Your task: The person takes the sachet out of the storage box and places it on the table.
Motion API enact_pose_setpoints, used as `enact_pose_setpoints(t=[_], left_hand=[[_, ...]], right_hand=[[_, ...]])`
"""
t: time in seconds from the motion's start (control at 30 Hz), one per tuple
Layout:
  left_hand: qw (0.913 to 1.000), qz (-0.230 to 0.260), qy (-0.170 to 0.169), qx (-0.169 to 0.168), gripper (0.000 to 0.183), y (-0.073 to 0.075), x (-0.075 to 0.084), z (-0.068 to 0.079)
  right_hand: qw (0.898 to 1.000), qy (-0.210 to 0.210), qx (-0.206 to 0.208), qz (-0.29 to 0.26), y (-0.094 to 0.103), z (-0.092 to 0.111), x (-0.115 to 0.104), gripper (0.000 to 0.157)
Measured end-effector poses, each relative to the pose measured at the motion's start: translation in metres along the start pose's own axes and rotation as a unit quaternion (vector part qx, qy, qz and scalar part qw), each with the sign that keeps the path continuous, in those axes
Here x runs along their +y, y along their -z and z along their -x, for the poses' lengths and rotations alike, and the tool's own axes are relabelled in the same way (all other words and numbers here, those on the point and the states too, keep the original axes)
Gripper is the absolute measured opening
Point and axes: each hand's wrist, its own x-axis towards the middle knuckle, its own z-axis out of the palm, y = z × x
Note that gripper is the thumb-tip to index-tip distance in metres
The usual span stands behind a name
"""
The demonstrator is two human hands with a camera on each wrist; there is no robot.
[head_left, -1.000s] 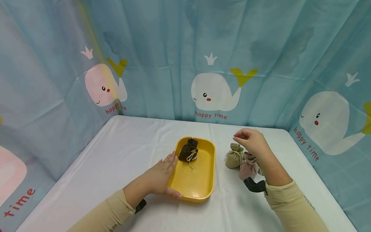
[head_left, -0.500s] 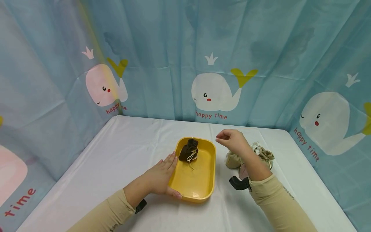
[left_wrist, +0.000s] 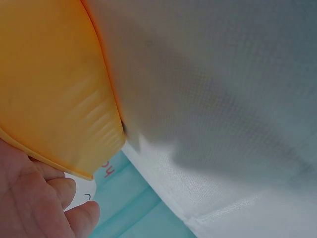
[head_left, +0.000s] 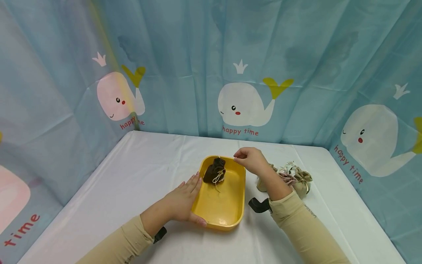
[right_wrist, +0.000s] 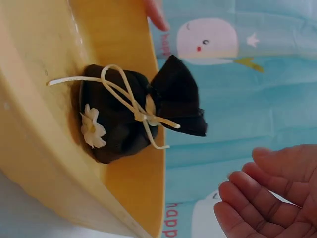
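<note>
A yellow tray [head_left: 221, 205] lies on the white tabletop, and a dark drawstring pouch [head_left: 213, 174] sits inside at its far left. The right wrist view shows the pouch's pale cord and white flower [right_wrist: 93, 127]. My left hand [head_left: 182, 201] rests along the tray's left side, fingers straight and thumb at the near corner; the left wrist view shows its fingers [left_wrist: 62, 191] at the rim. My right hand [head_left: 252, 160] hovers by the far right corner, fingers loosely bent, holding nothing. Whether it touches the rim I cannot tell. Behind its wrist lie beige and pink pouches [head_left: 302, 181], partly hidden.
A white cloth [head_left: 158, 161] covers the table. Blue curtains [head_left: 184, 73] with whale prints stand along the back and both sides. A black wrist-camera mount [head_left: 258, 205] juts from the right wrist beside the tray.
My right hand has moved left from above the light pouches to the tray's far right corner. More of the right-hand pouches shows now. The left hand and tray have stayed put.
</note>
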Motion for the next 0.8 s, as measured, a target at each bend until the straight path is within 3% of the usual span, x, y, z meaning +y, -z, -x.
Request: enact_pose_setpoints(t=[0.27,0.57,0.8], left_hand=[[1.0,0.001,0.002,-0.003,0.134,0.002,0.001,0.001],[1.0,0.0,0.002,-0.004,0.134,0.003,0.001,0.001],[1.0,-0.001,-0.001,-0.001,0.134,0.002,0.0,0.001]], right_hand=[[1.0,-0.004,-0.02,0.011,-0.016,-0.016,0.001,0.02],[0.997,0.037,-0.061,0.011,-0.026,-0.026,-0.004,0.023],[0.996,0.029,-0.075,0.024,-0.032,-0.027,-0.008,0.021]])
